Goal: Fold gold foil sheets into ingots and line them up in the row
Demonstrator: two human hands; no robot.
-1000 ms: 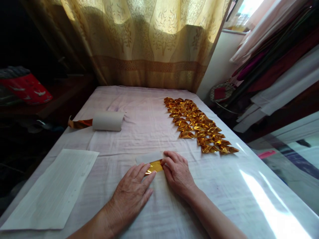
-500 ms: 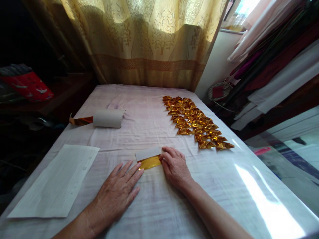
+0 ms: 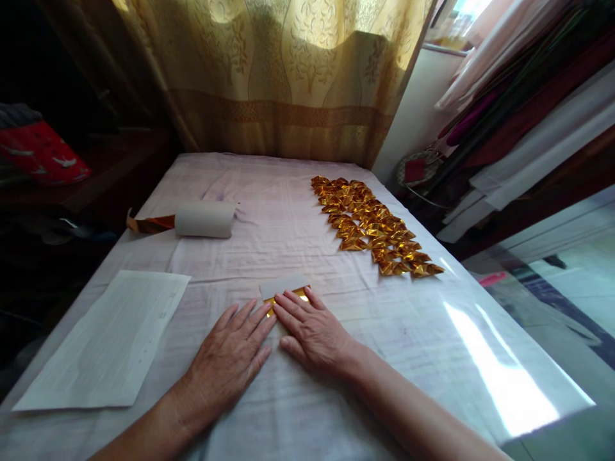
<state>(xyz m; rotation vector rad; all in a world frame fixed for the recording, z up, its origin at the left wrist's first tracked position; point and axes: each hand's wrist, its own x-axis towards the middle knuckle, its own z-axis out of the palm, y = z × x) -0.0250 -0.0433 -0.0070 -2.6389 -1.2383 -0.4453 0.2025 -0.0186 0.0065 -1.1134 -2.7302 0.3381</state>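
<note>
A small piece of gold foil paper (image 3: 270, 310) with a pale grey-white strip (image 3: 284, 285) along its far side lies on the cloth in front of me. My left hand (image 3: 225, 352) rests flat with its fingers out, the tips at the foil's left end. Across the foil lies my right hand (image 3: 314, 330), palm down and fingers stretched, hiding most of the gold part. Beyond, at the right, several folded gold foil pieces (image 3: 379, 227) stand in close rows.
A pale roll (image 3: 204, 219) with a strip of copper-coloured foil (image 3: 151, 224) at its left end lies at the back left. A white sheet of paper (image 3: 106, 339) is at the left. Behind the cloth-covered table (image 3: 259, 179) hangs a gold curtain (image 3: 288, 109). Clothes (image 3: 519, 128) hang at the right.
My right hand has moved left from the foil's right end and now lies flat over it, its fingers straightened. My left hand has stayed about where it was. The view has shifted slightly.
</note>
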